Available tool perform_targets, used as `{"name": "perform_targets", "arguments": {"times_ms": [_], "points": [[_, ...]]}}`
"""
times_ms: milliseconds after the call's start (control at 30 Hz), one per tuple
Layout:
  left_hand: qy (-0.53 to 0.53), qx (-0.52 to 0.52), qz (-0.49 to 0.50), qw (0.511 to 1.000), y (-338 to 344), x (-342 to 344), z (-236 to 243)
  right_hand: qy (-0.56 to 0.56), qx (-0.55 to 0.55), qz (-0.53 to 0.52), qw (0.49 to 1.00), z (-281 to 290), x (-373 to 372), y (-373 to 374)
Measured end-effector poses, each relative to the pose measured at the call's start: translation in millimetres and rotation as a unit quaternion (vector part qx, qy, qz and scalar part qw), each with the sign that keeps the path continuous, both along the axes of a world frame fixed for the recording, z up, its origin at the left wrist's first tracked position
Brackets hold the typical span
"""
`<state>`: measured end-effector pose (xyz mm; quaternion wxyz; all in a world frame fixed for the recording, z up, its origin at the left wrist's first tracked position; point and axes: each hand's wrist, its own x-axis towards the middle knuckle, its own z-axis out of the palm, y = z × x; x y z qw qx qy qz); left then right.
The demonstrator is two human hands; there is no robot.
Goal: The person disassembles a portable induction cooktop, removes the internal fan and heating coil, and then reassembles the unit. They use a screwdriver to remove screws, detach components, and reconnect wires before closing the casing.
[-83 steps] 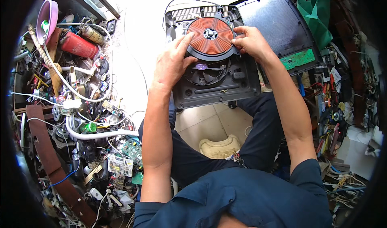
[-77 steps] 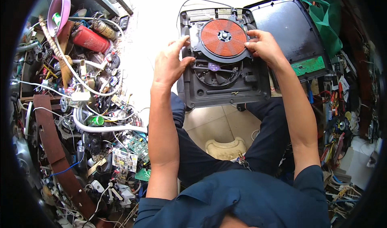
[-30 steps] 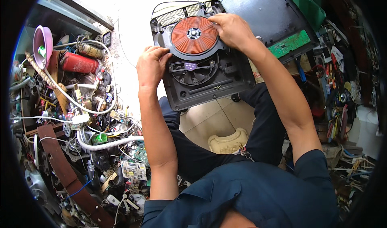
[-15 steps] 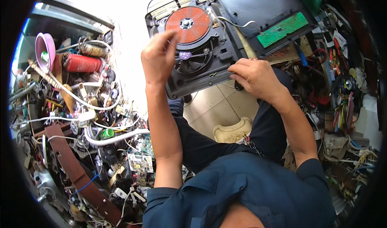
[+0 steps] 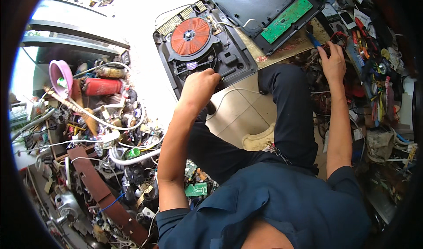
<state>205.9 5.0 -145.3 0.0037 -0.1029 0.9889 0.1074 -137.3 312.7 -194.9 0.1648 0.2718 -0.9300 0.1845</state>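
An opened induction cooker base [image 5: 240, 68] with a round orange-red coil [image 5: 190, 36] lies in front of me. At its near edge is my left hand [image 5: 200, 89], fingers curled closed; whatever they hold is hidden. Farther right, my right hand [image 5: 333, 64] has its thumb and fingers apart, right beside the end of a blue-handled tool [image 5: 313, 39], probably a screwdriver. I cannot tell whether they touch. The cooker's dark top cover [image 5: 246, 4] rests upside down beside the base, with a green circuit board [image 5: 287, 20] in it and a white cable [image 5: 240, 26] running between them.
Salvaged parts and wires crowd the left side, with a red cylinder [image 5: 102, 86], a pink basin [image 5: 61, 78] and a brown wooden board [image 5: 90, 172]. Hand tools and cables [image 5: 379, 90] fill the right. A cream stool [image 5: 257, 139] shows between my legs.
My left hand has moved from above the coil to the base's near edge. My right hand has left that edge and reached right to the blue-handled tool. The view has shifted slightly.
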Motion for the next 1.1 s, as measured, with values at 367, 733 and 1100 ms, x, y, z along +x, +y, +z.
{"name": "perform_targets", "arguments": {"times_ms": [367,733,1100], "points": [[-0.099,-0.116,-0.027,0.988,6.5,-26.2,-10.6,-0.132,-0.016,0.024,0.991,-6.4,-5.5,-10.4],[-0.191,-0.102,-0.03,0.976,8.5,-44.9,12.1,-0.104,-0.19,0.051,0.975,-27.4,24.7,35.7],[-0.152,-0.055,-0.015,0.987,0.5,-45.1,19.9,-0.126,-0.27,0.071,0.952,-56.8,45.8,56.1]]}}
